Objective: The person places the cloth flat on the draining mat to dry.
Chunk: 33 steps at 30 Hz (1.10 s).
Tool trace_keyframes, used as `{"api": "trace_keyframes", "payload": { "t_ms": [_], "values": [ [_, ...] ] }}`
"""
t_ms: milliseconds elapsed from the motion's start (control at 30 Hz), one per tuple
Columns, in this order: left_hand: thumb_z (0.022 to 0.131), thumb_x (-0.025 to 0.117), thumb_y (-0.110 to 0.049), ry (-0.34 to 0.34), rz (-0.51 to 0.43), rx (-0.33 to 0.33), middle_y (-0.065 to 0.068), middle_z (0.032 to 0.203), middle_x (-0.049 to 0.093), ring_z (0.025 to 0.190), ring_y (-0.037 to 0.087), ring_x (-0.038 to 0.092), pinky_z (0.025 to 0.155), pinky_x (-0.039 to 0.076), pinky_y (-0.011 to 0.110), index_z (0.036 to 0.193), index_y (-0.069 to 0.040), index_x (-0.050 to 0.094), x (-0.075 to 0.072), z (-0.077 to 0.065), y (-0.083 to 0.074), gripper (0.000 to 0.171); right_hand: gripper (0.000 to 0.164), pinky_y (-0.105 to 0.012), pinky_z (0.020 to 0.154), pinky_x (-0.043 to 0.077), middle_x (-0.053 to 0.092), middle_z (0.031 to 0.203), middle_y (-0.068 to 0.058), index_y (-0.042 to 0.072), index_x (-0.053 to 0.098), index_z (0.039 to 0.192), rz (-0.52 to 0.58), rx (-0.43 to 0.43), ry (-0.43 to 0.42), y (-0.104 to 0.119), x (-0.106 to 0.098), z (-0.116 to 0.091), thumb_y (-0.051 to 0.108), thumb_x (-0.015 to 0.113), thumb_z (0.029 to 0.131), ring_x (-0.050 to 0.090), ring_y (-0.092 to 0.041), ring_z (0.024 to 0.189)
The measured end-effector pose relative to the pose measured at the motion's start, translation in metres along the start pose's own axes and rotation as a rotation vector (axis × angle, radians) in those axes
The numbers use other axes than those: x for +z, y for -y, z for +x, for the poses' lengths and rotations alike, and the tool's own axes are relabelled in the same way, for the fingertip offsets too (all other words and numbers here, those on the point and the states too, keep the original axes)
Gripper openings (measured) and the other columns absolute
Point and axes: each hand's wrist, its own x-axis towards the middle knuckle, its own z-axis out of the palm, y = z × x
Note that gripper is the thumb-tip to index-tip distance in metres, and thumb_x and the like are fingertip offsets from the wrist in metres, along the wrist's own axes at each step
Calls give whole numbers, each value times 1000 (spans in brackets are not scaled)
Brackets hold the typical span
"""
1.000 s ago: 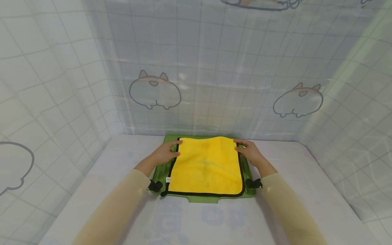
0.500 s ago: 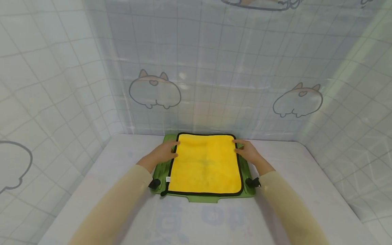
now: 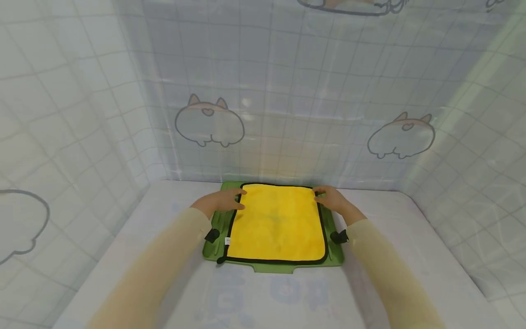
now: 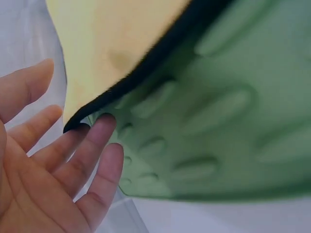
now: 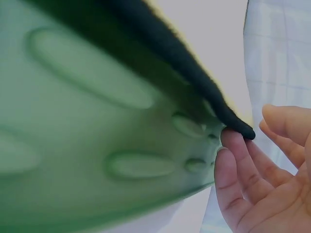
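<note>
A yellow cloth (image 3: pixel 275 224) with a black border lies spread over a green ridged tray (image 3: pixel 222 224) in the head view. My left hand (image 3: pixel 223 199) is at the cloth's far left corner. In the left wrist view its fingertips touch the black border (image 4: pixel 126 82) from below, and the thumb stands apart from them. At the far right corner is my right hand (image 3: pixel 332 199). The right wrist view shows its fingers (image 5: pixel 233 141) loosely bent under the black border, the thumb away from the cloth. A white tag (image 3: pixel 227 241) sits on the cloth's left edge.
The tray rests on a white table (image 3: pixel 172 274) with faint blue print. Its far edge stands close to a grid-patterned curtain (image 3: pixel 304 128) at the back. More such curtain rises on both sides. A black wrist strap (image 3: pixel 212 235) dangles by the left sleeve.
The cloth's far edge came up, its black border showing, then sank slightly lower. My left hand shifted a little right, and both hands' thumbs remain near the cloth's far corners.
</note>
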Motion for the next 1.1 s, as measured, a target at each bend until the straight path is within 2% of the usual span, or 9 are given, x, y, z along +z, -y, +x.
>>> {"api": "trace_keyframes", "payload": {
  "t_ms": [133, 367, 500, 633, 767, 800, 900, 1000, 1100],
  "values": [
    [104, 57, -25, -34, -20, 14, 19, 162, 26, 145, 39, 32, 112, 35, 54, 156, -8, 34, -3, 10, -7, 59, 45, -53, 101, 48, 41, 149, -27, 0, 46, 147, 69, 27, 8, 3, -2, 4, 15, 53, 105, 47, -43, 132],
    [106, 51, -17, -175, 3, 19, 20, 156, 37, 119, 35, 56, 90, 49, 43, 151, -4, 43, -1, 24, -12, 46, 40, -56, 104, 43, 44, 147, -25, 1, 52, 143, 56, 28, -27, 11, 2, 9, 14, 53, 105, 40, -44, 136],
    [106, 51, -13, -263, 25, 9, 20, 151, 45, 116, 33, 59, 83, 49, 38, 145, -2, 50, 4, 30, -12, 41, 38, -57, 105, 43, 44, 147, -26, -1, 55, 140, 55, 26, -50, 15, 3, 8, 12, 52, 105, 40, -45, 136],
    [105, 52, -11, -324, 19, -34, 19, 149, 48, 123, 34, 57, 91, 52, 39, 144, -1, 52, 8, 36, -10, 40, 37, -57, 106, 41, 41, 151, -25, 0, 56, 139, 54, 48, -76, 11, 3, 10, 12, 53, 105, 37, -45, 139],
    [103, 56, -11, -319, 54, -98, 17, 147, 51, 129, 35, 53, 101, 50, 43, 144, -2, 52, 11, 48, -3, 42, 39, -57, 110, 37, 35, 155, -24, 2, 55, 141, 35, 73, -78, 5, 4, 13, 14, 54, 105, 29, -44, 144],
    [103, 59, -15, -326, 106, -86, 16, 144, 54, 127, 34, 55, 100, 50, 43, 143, -3, 54, 12, 58, 7, 42, 40, -58, 110, 37, 34, 156, -24, 2, 54, 142, 27, 79, -70, 3, 5, 14, 15, 54, 105, 29, -44, 144],
    [101, 62, -18, -292, 175, -126, 15, 143, 55, 129, 34, 53, 104, 47, 43, 143, -2, 53, 14, 64, 13, 46, 43, -58, 111, 36, 30, 158, -25, 2, 52, 144, 13, 97, -47, 1, 7, 16, 17, 56, 103, 28, -45, 145],
    [100, 64, -21, -274, 152, -144, 17, 145, 53, 133, 36, 49, 108, 43, 45, 145, 0, 50, 17, 61, 13, 51, 46, -58, 110, 36, 30, 158, -25, 2, 51, 145, -1, 104, -37, -1, 8, 18, 18, 59, 102, 29, -45, 144],
    [100, 64, -21, -262, 84, -166, 21, 147, 48, 136, 39, 45, 111, 39, 50, 147, 4, 46, 18, 50, 5, 55, 49, -58, 111, 36, 31, 157, -25, 3, 51, 145, -32, 113, -33, -2, 10, 22, 20, 61, 101, 29, -45, 144]
  ]
}}
